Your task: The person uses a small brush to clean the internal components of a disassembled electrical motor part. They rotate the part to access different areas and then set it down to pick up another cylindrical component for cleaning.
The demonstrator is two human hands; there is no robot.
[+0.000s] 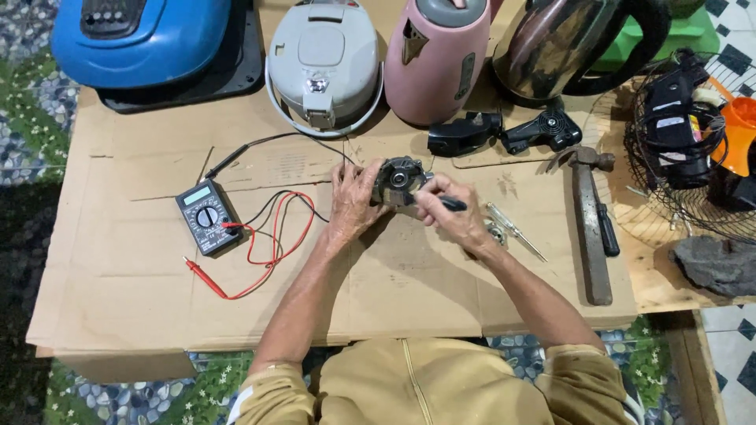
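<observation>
1. Motor (396,181), a small grey round unit with a bearing at its middle, sits near the centre of the worktop (126,299), which is covered in flattened brown cardboard.
2. Along the far edge stand a blue appliance (142,35), a grey rice cooker (323,63), a pink kettle (433,59) and a steel kettle (563,47).
3. At the right edge lies a wire fan guard (669,212), with a dark stone (717,264) just below it.
4. A hammer (589,220) lies right of the hands, its head pointing away.
5. Left hand (354,201) is clasped around the motor's left side, steadying it.
6. Right hand (453,216) pinches a dark-handled tool (450,204) whose tip meets the motor's right side.
7. A multimeter (207,216) lies left of the hands, its red lead (260,260) and black lead (268,149) looping over the cardboard.
8. Two black plastic parts (504,132) rest behind the motor.
9. A slim screwdriver (516,230) lies just beside the right hand.
</observation>
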